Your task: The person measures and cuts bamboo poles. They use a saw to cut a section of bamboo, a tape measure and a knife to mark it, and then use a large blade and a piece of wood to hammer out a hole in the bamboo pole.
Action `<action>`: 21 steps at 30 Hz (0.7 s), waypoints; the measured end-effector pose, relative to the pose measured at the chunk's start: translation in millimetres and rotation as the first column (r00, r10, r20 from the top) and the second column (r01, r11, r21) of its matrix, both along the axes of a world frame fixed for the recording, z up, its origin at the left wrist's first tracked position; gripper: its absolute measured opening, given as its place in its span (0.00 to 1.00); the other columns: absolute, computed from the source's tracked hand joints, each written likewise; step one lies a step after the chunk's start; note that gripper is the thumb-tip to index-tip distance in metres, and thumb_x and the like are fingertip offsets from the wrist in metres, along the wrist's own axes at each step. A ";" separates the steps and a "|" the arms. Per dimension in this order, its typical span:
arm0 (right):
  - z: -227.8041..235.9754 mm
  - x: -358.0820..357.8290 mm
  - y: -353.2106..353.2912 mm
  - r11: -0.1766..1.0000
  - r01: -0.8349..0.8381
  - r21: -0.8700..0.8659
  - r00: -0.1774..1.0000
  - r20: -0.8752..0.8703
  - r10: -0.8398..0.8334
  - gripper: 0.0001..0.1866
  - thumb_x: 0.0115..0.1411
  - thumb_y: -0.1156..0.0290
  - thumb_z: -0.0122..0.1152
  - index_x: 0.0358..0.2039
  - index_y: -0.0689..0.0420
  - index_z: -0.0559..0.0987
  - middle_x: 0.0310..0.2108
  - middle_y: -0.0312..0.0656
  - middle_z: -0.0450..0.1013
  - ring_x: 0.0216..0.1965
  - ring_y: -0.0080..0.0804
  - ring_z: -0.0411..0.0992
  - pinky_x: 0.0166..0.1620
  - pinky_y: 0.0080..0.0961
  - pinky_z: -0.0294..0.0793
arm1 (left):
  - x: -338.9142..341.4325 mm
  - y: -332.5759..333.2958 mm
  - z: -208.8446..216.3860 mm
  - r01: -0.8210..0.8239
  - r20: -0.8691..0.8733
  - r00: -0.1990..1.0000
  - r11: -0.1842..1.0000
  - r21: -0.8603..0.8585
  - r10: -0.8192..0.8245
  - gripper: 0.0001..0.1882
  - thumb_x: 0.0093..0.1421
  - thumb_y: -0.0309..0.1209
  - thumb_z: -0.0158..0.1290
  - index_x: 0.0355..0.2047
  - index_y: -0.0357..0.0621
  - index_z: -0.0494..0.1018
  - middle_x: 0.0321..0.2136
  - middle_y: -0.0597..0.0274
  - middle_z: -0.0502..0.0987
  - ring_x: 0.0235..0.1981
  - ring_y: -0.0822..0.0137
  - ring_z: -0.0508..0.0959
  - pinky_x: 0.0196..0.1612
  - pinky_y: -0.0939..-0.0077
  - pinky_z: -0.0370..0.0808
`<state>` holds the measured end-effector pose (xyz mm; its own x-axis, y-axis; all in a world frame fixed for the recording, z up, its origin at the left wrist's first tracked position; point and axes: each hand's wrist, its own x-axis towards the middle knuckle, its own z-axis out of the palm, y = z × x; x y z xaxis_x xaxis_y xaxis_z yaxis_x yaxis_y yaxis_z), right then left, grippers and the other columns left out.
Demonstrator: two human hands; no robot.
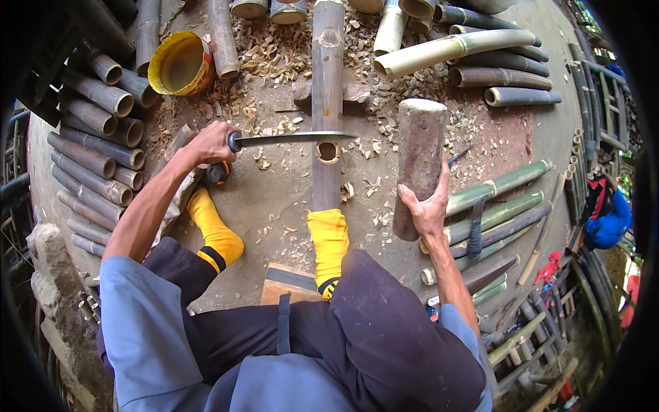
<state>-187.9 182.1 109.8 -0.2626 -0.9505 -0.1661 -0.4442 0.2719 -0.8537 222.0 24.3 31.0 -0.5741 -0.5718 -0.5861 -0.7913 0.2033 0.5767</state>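
My left hand (pixel 216 143) is closed round the dark handle of a long-bladed knife (pixel 292 139). Its pointed blade lies crosswise over a brown bamboo pole (pixel 327 96), right by the far edge of a round hole (pixel 327 151) cut in the pole wall. On the other side, my right hand (pixel 427 213) grips the lower part of a thick, short wooden log (pixel 420 144), raised to the right of the pole. My foot in a yellow sock (pixel 328 240) rests at the near end of the pole.
Stacked bamboo pieces (pixel 96 158) line the left. A yellow bucket (pixel 182 63) with liquid stands at the far left. Shavings (pixel 274 48) litter the floor. To the right lie green bamboo poles (pixel 498 187), a dark-handled tool (pixel 475 233) and a saw (pixel 491 275). A person in blue (pixel 611 220) is at far right.
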 end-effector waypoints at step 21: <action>-15.4 28.7 19.4 0.959 -0.196 0.205 0.974 0.152 0.167 0.53 0.44 0.56 0.67 0.64 0.60 0.47 0.57 0.57 0.58 0.56 0.46 0.61 0.57 0.36 0.61 | -13.4 -5.1 -4.1 0.066 0.270 0.959 0.996 0.066 -0.081 0.16 0.36 0.32 0.55 0.24 0.29 0.72 0.17 0.40 0.74 0.21 0.49 0.76 0.28 0.59 0.73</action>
<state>-159.2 201.5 94.4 -0.0509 -0.9171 -0.3954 -0.3913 0.3826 -0.8370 208.6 19.1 27.0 -0.4277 -0.4961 -0.7557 -0.9039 0.2405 0.3537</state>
